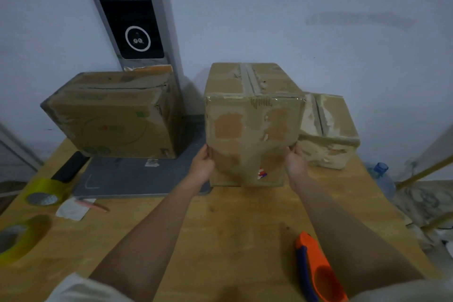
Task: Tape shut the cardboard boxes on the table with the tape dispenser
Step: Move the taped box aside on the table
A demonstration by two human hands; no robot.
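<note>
A: Mid-frame?
B: Worn brown cardboard box w/ patchy tape (253,130), held on both sides. Left hand (202,165) clasped on its left edge, right hand (295,162) on its right edge, fingers curled round.
A: Dispenser?
B: Orange-and-blue plastic tape dispenser (317,273), lower right of frame, lying on wooden table (228,223), untouched.
A: Others?
B: Printed brown cardboard box (112,115) at left-centre; smaller torn cardboard box (329,130) just right of centre. Yellow tape rolls (45,191) at left edge.

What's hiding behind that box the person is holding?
Behind and right of the held box, a smaller worn box shows partly. Its left part is covered, as is the table behind.
</note>
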